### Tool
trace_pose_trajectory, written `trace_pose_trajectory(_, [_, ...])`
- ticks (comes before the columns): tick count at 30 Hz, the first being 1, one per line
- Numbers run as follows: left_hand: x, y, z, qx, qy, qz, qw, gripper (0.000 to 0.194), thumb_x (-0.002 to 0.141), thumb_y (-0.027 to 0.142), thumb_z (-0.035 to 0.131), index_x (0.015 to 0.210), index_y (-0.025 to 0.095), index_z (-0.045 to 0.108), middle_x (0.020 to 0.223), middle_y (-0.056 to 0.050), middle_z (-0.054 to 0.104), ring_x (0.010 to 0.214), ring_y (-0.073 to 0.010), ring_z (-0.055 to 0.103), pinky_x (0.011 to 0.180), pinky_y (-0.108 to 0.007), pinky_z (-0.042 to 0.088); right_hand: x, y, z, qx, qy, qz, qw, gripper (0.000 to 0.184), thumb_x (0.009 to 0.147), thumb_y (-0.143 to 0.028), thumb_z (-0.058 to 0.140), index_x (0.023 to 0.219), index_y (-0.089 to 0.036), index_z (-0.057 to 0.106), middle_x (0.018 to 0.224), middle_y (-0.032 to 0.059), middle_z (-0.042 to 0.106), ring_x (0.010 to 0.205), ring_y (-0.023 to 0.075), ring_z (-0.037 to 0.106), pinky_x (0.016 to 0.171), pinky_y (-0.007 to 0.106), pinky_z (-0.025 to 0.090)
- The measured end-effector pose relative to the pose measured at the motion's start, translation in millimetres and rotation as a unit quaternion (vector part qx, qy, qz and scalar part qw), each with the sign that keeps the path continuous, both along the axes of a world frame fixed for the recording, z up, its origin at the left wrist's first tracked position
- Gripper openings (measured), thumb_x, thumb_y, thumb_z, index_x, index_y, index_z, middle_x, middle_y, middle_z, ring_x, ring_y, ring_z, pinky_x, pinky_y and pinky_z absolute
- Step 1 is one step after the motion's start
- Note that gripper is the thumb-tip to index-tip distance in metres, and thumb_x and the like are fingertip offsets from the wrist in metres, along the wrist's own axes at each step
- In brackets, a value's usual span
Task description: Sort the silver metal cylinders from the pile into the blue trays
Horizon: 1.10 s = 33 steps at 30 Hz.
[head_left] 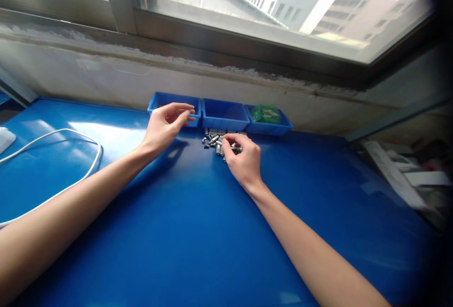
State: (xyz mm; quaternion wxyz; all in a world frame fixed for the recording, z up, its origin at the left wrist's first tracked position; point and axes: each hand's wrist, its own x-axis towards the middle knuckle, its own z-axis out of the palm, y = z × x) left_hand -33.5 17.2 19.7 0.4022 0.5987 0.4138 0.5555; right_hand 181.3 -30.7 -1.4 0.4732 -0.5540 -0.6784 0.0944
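My left hand (163, 126) is over the front of the left blue bin (175, 99). Its thumb and fingertips come together around something small and pale that I cannot make out. My right hand (244, 158) reaches down at a pile of small silver metal parts (213, 140), several of them short cylinders. Thumb and forefinger are bent together on a small metal part, partly hidden by the hand. The pile lies on the blue tabletop (198, 231), just in front of the middle blue bin (225, 115).
A right blue bin (276, 129) holds a green mesh or plastic bundle (266, 114). The bins stand in a row against the wall below a window. A white cable (95, 156) loops across the table's left side, near a white object (5, 139).
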Motion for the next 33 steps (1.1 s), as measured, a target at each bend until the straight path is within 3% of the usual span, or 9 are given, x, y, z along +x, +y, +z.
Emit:
trace_pose_trajectory(3, [2.8,-3.8,-6.0,0.09,0.159,-0.02,0.983,0.027,0.094,0.034,0.063,0.111,0.017,0.076,0.113,-0.01,0.077,0.103,-0.0224,0.073,0.094,-0.033,0.057,-1.1,0.0,-0.3,0.024,-0.059,0.01,0.998,0.011,0.087,-0.02,0.064,0.086,-0.022,0.074,0.09,0.006,0.078,0.092,0.0259,0.067,0.088,0.04,0.052])
trace_pose_trajectory(8, [2.2,-3.3,-20.8,0.218,0.347,-0.113,0.905,0.033,0.097,0.024,0.053,0.123,0.02,0.074,0.132,-0.012,0.069,0.121,-0.026,0.065,0.106,-0.038,0.051,-1.4,0.4,-0.2,0.016,-0.063,0.013,0.998,0.012,0.087,-0.018,0.063,0.087,-0.023,0.074,0.091,0.0052,0.078,0.094,0.0261,0.065,0.09,0.041,0.051])
trace_pose_trajectory(12, [-1.0,-1.0,-26.3,0.241,0.399,-0.147,0.872,0.036,0.096,0.02,0.052,0.126,0.022,0.072,0.131,-0.01,0.07,0.118,-0.0256,0.063,0.103,-0.038,0.051,-0.7,1.1,-0.3,0.013,-0.051,0.015,0.998,0.012,0.086,-0.017,0.064,0.086,-0.024,0.075,0.089,0.0043,0.078,0.092,0.0254,0.065,0.088,0.04,0.051])
trace_pose_trajectory(17, [-4.9,1.7,-26.8,0.231,0.404,-0.127,0.876,0.029,0.096,0.023,0.055,0.116,0.019,0.075,0.118,-0.011,0.073,0.108,-0.0252,0.067,0.096,-0.035,0.051,-0.9,0.7,0.2,0.018,-0.051,0.023,0.998,0.012,0.086,-0.016,0.065,0.086,-0.023,0.075,0.09,0.0039,0.078,0.091,0.0244,0.065,0.088,0.039,0.051])
trace_pose_trajectory(20, [-5.1,1.4,-24.9,0.207,0.383,-0.108,0.894,0.022,0.094,0.025,0.058,0.103,0.018,0.077,0.101,-0.008,0.075,0.089,-0.0212,0.069,0.082,-0.031,0.051,-0.9,0.5,-0.1,0.02,-0.054,0.024,0.998,0.012,0.086,-0.016,0.065,0.085,-0.023,0.075,0.09,0.0033,0.078,0.091,0.0241,0.066,0.086,0.038,0.052])
trace_pose_trajectory(22, [-3.5,0.0,-21.6,0.161,0.331,-0.099,0.925,0.021,0.092,0.029,0.063,0.1,0.017,0.077,0.094,-0.007,0.075,0.082,-0.0192,0.068,0.076,-0.028,0.05,-0.9,0.5,-0.3,0.023,-0.053,0.025,0.998,0.012,0.086,-0.015,0.065,0.085,-0.022,0.075,0.089,0.003,0.078,0.09,0.0238,0.066,0.086,0.038,0.052])
trace_pose_trajectory(26, [1.0,-2.3,-12.3,-0.026,0.164,-0.1,0.981,0.035,0.084,0.048,0.075,0.092,0.014,0.079,0.08,-0.005,0.073,0.071,-0.0159,0.063,0.065,-0.025,0.046,-1.1,0.6,-0.5,0.028,-0.05,0.027,0.998,0.012,0.086,-0.014,0.066,0.085,-0.022,0.075,0.088,0.003,0.078,0.09,0.0234,0.067,0.085,0.037,0.053])
trace_pose_trajectory(30, [4.6,-3.2,-5.8,-0.141,-0.001,-0.131,0.981,0.04,0.076,0.053,0.083,0.078,0.014,0.075,0.064,0.0,0.061,0.059,-0.0092,0.052,0.057,-0.022,0.04,-0.9,0.9,-0.7,0.029,-0.051,0.03,0.998,0.013,0.086,-0.014,0.065,0.085,-0.023,0.076,0.088,0.0027,0.078,0.089,0.0235,0.067,0.085,0.038,0.053])
trace_pose_trajectory(33, [6.3,-3.4,-2.3,-0.194,-0.09,-0.12,0.969,0.038,0.069,0.046,0.09,0.078,0.013,0.074,0.068,-0.001,0.063,0.061,-0.0085,0.056,0.063,-0.022,0.047,-0.4,0.9,-1.0,0.029,-0.051,0.033,0.998,0.013,0.086,-0.014,0.066,0.085,-0.023,0.076,0.088,0.0025,0.079,0.089,0.0235,0.067,0.085,0.038,0.053])
